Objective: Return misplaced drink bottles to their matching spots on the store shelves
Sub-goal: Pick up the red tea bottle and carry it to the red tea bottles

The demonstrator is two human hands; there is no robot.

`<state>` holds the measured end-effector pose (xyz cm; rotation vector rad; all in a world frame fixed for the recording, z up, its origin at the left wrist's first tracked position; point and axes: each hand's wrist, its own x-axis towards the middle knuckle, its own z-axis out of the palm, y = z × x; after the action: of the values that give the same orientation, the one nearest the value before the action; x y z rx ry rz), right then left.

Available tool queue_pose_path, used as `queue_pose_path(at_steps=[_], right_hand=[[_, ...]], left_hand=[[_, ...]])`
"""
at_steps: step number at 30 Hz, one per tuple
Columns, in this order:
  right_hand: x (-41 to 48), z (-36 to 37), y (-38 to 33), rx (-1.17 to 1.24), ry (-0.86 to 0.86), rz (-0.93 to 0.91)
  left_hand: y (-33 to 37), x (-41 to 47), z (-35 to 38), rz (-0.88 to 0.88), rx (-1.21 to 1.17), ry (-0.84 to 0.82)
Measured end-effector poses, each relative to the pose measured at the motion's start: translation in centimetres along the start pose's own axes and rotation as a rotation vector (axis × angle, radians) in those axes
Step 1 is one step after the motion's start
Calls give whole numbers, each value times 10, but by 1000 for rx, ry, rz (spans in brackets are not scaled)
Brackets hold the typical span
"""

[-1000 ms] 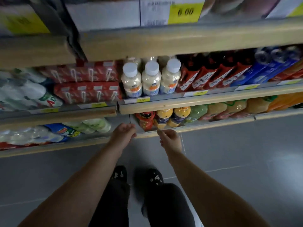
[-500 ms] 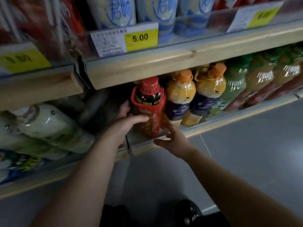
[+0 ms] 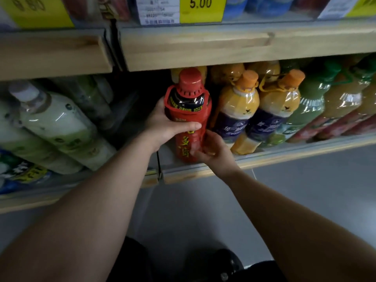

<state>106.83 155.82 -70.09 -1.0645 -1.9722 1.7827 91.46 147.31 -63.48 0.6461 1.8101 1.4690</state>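
A red bottle (image 3: 189, 110) with a red cap and dark liquid stands at the left end of the bottom shelf (image 3: 284, 157), next to orange-capped yellow juice bottles (image 3: 237, 110). My left hand (image 3: 164, 127) wraps around the red bottle's middle, thumb across the front. My right hand (image 3: 213, 151) grips the same bottle lower down on its right side near the base. The bottle's base is partly hidden by my right fingers.
Green-capped juice bottles (image 3: 311, 106) continue to the right. Pale green bottles (image 3: 55, 127) lie tilted on the left shelf section. A wooden shelf edge (image 3: 223, 47) with a yellow 5.00 price tag (image 3: 201, 7) hangs just above. Grey floor (image 3: 305, 200) lies below.
The camera has dropped closer to the bottom shelf. Both hands went from empty in front of the shelf to closing on the red bottle.
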Motion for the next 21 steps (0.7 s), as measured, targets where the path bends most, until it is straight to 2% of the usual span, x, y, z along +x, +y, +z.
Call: queue_pose_path(at_steps=[5, 11, 16, 21], right_hand=[[12, 30, 7, -89, 79, -109], [28, 55, 5, -464, 94, -159], [31, 56, -4, -551, 110, -214], [29, 44, -20, -666, 126, -365]], left_hand=[[-1, -15, -18, -39, -72, 35], [-8, -21, -39, -96, -245, 126], [-9, -25, -50, -141, -305, 138], [-7, -25, -65, -199, -453, 170]])
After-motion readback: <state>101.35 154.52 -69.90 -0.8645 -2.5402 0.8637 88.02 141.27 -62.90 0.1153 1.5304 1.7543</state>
